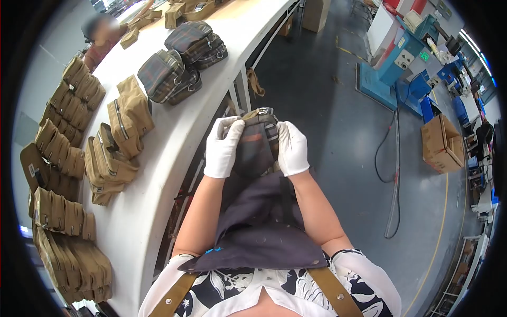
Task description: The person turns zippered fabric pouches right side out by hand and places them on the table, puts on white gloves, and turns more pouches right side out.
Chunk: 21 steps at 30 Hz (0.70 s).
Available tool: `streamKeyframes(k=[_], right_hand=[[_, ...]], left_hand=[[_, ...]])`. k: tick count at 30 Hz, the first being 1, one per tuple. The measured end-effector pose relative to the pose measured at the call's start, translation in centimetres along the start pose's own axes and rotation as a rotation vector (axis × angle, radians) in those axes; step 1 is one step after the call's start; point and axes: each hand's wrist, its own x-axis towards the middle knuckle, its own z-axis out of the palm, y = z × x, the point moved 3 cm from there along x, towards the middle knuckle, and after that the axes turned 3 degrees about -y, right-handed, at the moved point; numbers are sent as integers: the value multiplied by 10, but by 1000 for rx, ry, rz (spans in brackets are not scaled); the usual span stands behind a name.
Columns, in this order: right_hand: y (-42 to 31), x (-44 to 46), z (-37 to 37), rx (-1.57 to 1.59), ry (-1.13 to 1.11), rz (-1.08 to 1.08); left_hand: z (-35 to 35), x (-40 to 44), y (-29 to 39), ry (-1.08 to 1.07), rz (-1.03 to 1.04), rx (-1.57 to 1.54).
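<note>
A dark plaid zip bag (254, 143) is held up in front of my apron, its top edge with metal hardware facing away from me. My left hand (222, 147), in a white glove, pinches the bag's upper left edge between thumb and fingers. On the opposite side my right hand (292, 149), also gloved in white, is closed on the right edge. The bag's far side and underside are hidden. Two similar plaid bags (167, 76) (193, 43) lie on the white table (163, 153) to my left.
Tan bags (129, 117) stand on the table, with several stacks of tan pouches (66, 211) along its far side. Another person (100, 39) is beyond the table. To the right are a blue machine (383, 79), a cardboard box (441, 145) and a floor cable (393, 179).
</note>
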Motion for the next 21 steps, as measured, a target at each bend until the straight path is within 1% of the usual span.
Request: streamKeyframes(k=[2,3,6,7,10,11,12,14,17,18,20,21], right_hand=[[-4,6,-4,-27,-78,65],[-10,9,-7,-39,-80,49],[-39,26,-8,-317,-139,46],[-35,28,-5,-267,-112,46],[-20,21,-3,-268,-18,-20],[-18,14,-3,-241,2,-65],[-16,7,1,-92,21,-42],[-16,-2,-4,-163,0,-30],[-18,0,-2,-102,5,-13],[-17,0,-2,-165,19,-26],[-23,-1,-4,-87,60,-86],[-21,-6,-6,-137,56,-91]], left_hand=[[0,0,6,2,72,-16],[-2,3,12,5,82,-4],[-5,16,18,33,59,53],[-4,23,11,-1,25,40],[3,27,2,-111,-120,20],[2,30,-16,-163,-123,-9],[4,27,-19,-170,-156,-64],[8,18,-22,-186,-209,-171],[1,17,-24,-185,-147,0],[-1,20,-20,-194,-108,46],[-1,16,-11,-179,-37,74],[-1,8,-9,-137,-38,-81]])
